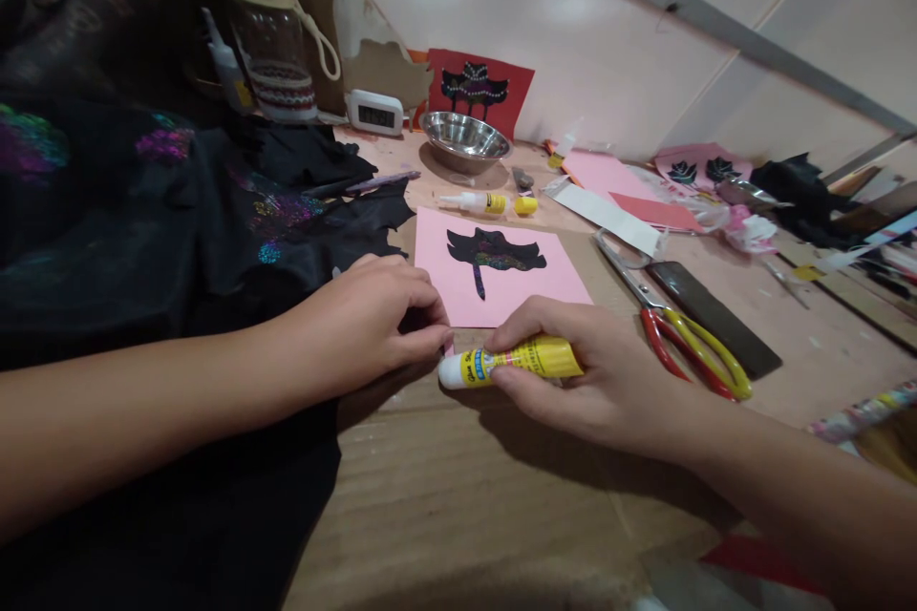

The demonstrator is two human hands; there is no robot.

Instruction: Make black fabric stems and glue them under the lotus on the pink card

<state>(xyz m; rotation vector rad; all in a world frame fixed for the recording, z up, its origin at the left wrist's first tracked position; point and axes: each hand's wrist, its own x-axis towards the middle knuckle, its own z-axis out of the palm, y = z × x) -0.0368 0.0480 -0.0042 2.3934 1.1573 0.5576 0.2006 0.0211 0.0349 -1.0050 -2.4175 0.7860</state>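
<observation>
Grip closed around yellow glue stick (530, 359), right hand (602, 368), left hand (383, 313) pinching small pink scrap (449, 342)

A yellow cylindrical plastic glue stick (534, 359) with a white end and blue-marked label is held nearly level above the brown corrugated cardboard (430, 487), its white end pointing left, right beside a small pinkish scrap (449, 344) pinched in the other of the 2 hands and mostly hidden by fingers. Just beyond, a rectangular pale pink paper card (437, 282) lies flat, bearing 1 black roof-shaped cutout (501, 248) with pointed, upswept ends and an iridescent patch low in its middle, plus 1 narrow dark strip (479, 283) slanting slightly beneath its left part.
</observation>
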